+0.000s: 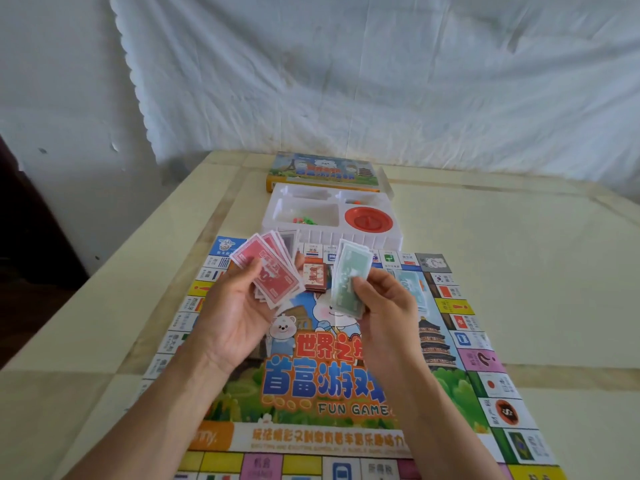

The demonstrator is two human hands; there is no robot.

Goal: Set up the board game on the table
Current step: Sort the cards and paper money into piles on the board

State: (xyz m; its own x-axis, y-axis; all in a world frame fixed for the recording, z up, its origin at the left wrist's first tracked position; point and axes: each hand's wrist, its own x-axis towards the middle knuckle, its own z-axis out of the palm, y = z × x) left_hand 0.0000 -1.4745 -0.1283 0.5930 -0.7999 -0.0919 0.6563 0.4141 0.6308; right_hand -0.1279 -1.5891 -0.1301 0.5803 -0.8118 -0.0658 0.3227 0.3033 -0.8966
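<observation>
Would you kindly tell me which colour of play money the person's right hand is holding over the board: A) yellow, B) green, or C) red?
B: the right hand pinches a fan of green notes, while the red notes are in the left hand.

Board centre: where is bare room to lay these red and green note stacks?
Widest: bare table right of the game board and white tray. A narrower strip runs along the board's left edge. The board's title art is free. Crowded: the board's top edge, with the brown card deck, pale blue notes and tray.
</observation>
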